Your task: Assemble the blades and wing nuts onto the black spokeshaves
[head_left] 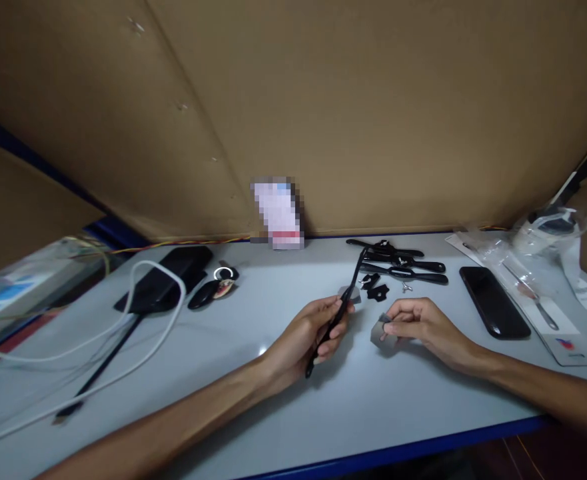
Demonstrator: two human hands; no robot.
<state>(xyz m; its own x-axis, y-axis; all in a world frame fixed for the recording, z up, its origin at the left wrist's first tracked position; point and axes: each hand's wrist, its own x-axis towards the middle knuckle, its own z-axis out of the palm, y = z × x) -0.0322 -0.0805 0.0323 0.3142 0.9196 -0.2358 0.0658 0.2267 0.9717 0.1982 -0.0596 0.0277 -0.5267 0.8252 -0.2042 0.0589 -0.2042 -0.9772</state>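
Pale counter, brown board wall behind it. Landmark: black phone, lying flat. Left hand is well left of the phone, grip wrapped around a slim black bar, bar tilted. Grey piece shows just past those fingers; can't tell if it's held. Right hand is nearer the phone on its left side, grip pinched between thumb and fingers on a thin grey plate. Similar black bars lie left of and behind the phone, with small black parts and a silver wing screw this side of them, also left of the phone. Clear-wrapped package just right of the phone. White cable and black box far left of it.
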